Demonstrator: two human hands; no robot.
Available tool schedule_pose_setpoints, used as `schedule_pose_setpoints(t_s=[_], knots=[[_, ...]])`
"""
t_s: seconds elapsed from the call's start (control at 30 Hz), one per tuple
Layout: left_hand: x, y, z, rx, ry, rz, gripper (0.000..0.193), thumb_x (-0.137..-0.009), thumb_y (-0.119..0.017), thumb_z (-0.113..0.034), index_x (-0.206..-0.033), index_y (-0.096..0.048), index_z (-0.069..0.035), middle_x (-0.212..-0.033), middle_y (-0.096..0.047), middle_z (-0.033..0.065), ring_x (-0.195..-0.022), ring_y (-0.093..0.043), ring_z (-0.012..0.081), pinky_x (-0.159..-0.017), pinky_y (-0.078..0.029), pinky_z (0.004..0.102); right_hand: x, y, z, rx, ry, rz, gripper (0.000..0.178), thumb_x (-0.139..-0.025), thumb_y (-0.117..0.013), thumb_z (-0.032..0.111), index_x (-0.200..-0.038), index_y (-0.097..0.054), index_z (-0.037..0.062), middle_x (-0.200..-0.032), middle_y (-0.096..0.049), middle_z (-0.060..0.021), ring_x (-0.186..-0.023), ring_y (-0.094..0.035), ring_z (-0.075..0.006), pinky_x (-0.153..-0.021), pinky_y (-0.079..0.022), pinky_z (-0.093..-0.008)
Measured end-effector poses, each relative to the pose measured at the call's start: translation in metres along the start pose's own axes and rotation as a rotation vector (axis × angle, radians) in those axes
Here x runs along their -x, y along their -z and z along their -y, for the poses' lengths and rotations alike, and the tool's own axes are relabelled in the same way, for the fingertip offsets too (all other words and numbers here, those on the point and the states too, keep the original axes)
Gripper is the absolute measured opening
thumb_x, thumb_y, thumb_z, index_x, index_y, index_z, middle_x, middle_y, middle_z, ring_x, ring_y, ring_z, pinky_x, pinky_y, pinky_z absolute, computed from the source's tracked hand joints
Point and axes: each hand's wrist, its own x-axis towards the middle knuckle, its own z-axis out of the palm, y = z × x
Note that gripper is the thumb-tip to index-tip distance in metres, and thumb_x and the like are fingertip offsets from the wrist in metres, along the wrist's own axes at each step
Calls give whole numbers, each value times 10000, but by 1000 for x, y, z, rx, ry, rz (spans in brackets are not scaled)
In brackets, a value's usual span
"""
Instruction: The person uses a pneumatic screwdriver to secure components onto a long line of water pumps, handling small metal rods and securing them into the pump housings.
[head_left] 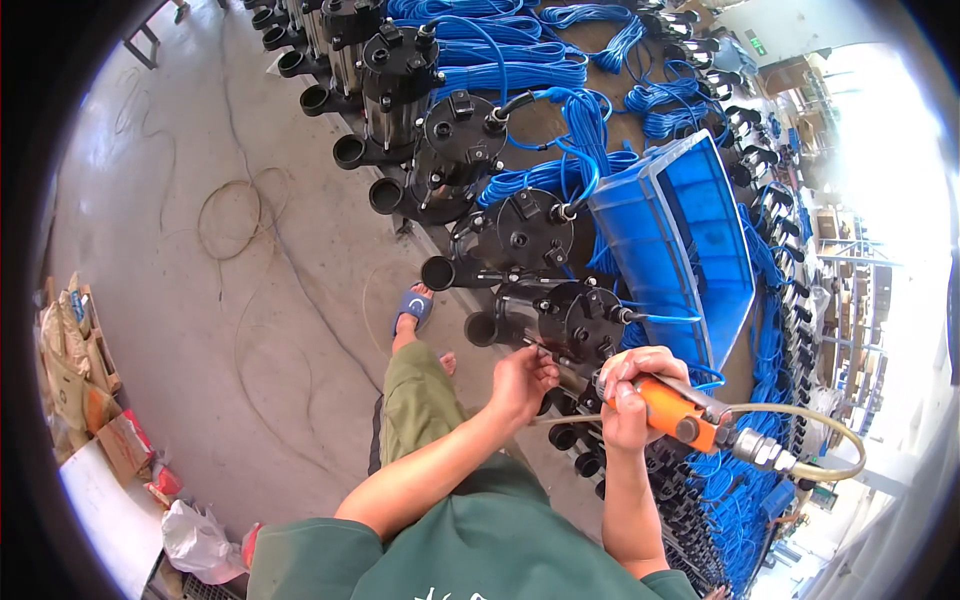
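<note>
My right hand (634, 392) is wrapped round an orange air-powered screwdriver (670, 412), whose tip end points toward the pumps and is partly hidden. A pale air hose (850, 435) loops from its metal coupling. Just left of it, my left hand (524, 384) has its fingers pinched together close to a steel-bodied pump with a black top (580, 318). Something small and metallic shows at the fingertips, too small to name. That pump has a black round outlet (481, 328) on its left side and a blue cable (665, 319) leaving its top.
Several similar pumps (522, 232) stand in a row, running away and back past my right side. A blue plastic crate (650, 245) lies tilted among coiled blue cables (510, 75). Loose hose (205, 235) lies on the grey floor at left. Cardboard and bags (75, 375) are piled farther left.
</note>
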Motion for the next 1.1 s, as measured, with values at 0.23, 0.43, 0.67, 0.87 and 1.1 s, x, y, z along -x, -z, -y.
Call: schedule_pose_setpoints(t_s=[0.23,0.43,0.67,0.87,1.1], knots=[[3,-3,-4,-13,48,-25,195,-1006,-482,-151,-912,-593,-20,-822,-624,82,-724,-607,229,-677,-511,351,2,3,-3,27,4,-11,341,-800,-589,-19,-1135,-526,-25,-877,-548,-127,-564,-523,-140,-530,-493,-279],[2,-3,-2,-10,-33,24,202,-1016,-480,-165,-899,-580,-34,-791,-593,66,-691,-569,213,-664,-492,351,1,3,6,38,2,-15,373,-766,-561,14,-1134,-511,-8,-919,-529,-117,-562,-510,-137,-554,-467,-276],[4,-9,-1,-6,-91,-12,203,-1005,-479,-162,-905,-581,-18,-803,-598,80,-693,-593,222,-642,-495,363,-1,6,2,35,-41,-21,369,-754,-561,24,-1120,-518,4,-907,-522,-111,-566,-514,-133,-563,-480,-277],[-1,-5,7,-31,-177,-23,226,-1001,-485,-178,-912,-586,4,-795,-611,97,-677,-624,234,-615,-508,375,-2,8,1,17,-33,0,295,-799,-606,35,-1079,-521,2,-885,-530,-118,-588,-528,-151,-539,-499,-281],[-2,-6,3,-41,-181,-25,219,-988,-496,-165,-890,-607,-5,-781,-649,102,-696,-625,229,-624,-510,377,-1,7,2,81,-35,57,303,-780,-633,41,-1058,-514,28,-898,-527,-88,-560,-525,-137,-567,-488,-287]])
